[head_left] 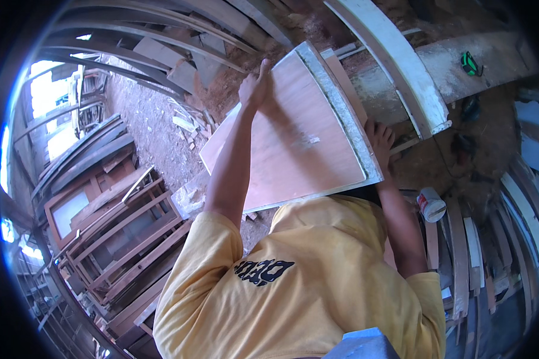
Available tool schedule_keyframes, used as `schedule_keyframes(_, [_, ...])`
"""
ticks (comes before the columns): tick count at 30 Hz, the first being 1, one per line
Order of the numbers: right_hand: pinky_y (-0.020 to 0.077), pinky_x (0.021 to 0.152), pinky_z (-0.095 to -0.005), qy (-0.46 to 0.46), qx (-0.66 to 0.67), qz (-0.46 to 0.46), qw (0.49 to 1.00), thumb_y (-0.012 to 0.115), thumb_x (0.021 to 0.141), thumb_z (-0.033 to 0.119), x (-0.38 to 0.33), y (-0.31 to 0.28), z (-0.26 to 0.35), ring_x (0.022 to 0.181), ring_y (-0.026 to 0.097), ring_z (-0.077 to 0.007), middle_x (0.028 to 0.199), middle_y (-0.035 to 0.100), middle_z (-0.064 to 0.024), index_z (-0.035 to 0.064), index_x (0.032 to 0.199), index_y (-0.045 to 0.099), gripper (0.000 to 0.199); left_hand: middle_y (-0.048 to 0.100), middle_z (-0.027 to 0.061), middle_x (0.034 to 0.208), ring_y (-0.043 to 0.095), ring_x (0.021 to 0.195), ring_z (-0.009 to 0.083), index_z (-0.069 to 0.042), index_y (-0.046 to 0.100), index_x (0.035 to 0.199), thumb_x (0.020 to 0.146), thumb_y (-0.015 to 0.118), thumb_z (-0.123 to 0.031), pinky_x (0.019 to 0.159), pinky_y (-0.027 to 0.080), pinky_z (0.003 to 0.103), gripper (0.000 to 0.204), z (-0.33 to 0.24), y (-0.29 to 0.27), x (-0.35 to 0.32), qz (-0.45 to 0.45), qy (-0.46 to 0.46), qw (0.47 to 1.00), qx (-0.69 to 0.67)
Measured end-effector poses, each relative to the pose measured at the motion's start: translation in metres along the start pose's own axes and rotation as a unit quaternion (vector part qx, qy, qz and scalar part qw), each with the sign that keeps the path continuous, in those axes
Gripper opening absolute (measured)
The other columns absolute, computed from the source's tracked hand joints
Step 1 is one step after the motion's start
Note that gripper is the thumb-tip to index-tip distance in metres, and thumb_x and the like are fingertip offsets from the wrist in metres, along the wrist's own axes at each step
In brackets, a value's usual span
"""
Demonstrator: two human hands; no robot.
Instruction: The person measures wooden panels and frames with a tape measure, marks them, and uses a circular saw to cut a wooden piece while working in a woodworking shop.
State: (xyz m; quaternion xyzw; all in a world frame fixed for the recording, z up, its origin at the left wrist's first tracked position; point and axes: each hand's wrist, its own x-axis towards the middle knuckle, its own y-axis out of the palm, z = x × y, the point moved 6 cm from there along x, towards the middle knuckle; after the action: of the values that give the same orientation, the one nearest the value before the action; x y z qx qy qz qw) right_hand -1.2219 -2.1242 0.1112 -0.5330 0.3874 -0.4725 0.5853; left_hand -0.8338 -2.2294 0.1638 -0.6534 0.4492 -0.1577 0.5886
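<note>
A broad, tapered plywood panel (305, 128) with a pinkish-brown face and a pale, rough border along its right side lies tilted in front of my body. My left hand (254, 90) grips its far left edge, with the thumb pointing up and away. At the right border, my right hand (381, 139) is closed against the panel's edge, its fingers bent and partly in shade. A narrow brown board (345, 84) shows just behind the panel's right edge.
A curved white-faced wooden piece (395, 60) lies across a wide plank (443, 66) at the far right, with a green tape measure (470, 63) on the plank. A white container (431, 204) lies near my right forearm. Stacked wooden frames (120, 239) stand left; timber strips (461, 257) stand right.
</note>
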Motion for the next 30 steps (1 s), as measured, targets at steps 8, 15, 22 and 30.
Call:
schedule_keyframes(8, [0.0477, 0.094, -0.0408, 0.044, 0.342, 0.057, 0.937, 0.055, 0.096, 0.032, -0.008, -0.002, 0.013, 0.104, 0.061, -0.0286, 0.115, 0.062, -0.0141, 0.0048, 0.143, 0.052, 0.054, 0.068, 0.0351, 0.106, 0.064, 0.11, 0.0497, 0.006, 0.075, 0.102, 0.092, 0.022, -0.083, 0.098, 0.046, 0.054, 0.104, -0.001, -0.058, -0.014, -0.038, 0.004, 0.999, -0.02])
schedule_keyframes(15, [0.0473, 0.098, -0.038, 0.035, 0.716, 0.336, 0.611, 0.072, 0.088, 0.054, 0.048, -0.112, 0.023, 0.113, 0.064, -0.0244, 0.12, 0.069, -0.016, -0.0033, 0.131, 0.059, 0.072, 0.07, 0.0308, 0.106, 0.066, 0.107, 0.0463, 0.001, 0.077, 0.104, 0.094, 0.025, -0.08, 0.096, 0.048, 0.051, 0.096, 0.008, -0.095, -0.032, -0.074, -0.005, 0.997, -0.038])
schedule_keyframes(22, [0.0499, 0.079, -0.051, 0.084, 0.293, 0.135, 0.943, 0.077, 0.08, 0.06, 0.057, -0.113, 0.041, 0.088, 0.067, -0.0448, 0.09, 0.069, -0.0262, -0.0031, 0.1, 0.065, 0.067, 0.064, 0.0232, 0.129, 0.056, 0.126, 0.0433, -0.013, 0.061, 0.138, 0.1, 0.051, -0.051, 0.107, 0.045, 0.046, 0.055, 0.017, -0.033, -0.048, -0.062, 0.168, 0.974, -0.139])
schedule_keyframes(30, [0.046, 0.067, -0.0401, 0.102, 0.319, 0.122, 0.934, 0.073, 0.09, 0.048, 0.059, -0.086, 0.007, 0.068, 0.056, -0.023, 0.074, 0.062, -0.0114, -0.0017, 0.085, 0.064, 0.051, 0.029, 0.0136, 0.164, 0.02, 0.154, 0.0335, -0.016, 0.04, 0.155, 0.098, 0.057, -0.044, 0.125, 0.017, 0.051, 0.066, -0.032, 0.034, -0.256, -0.093, 0.393, 0.911, -0.084])
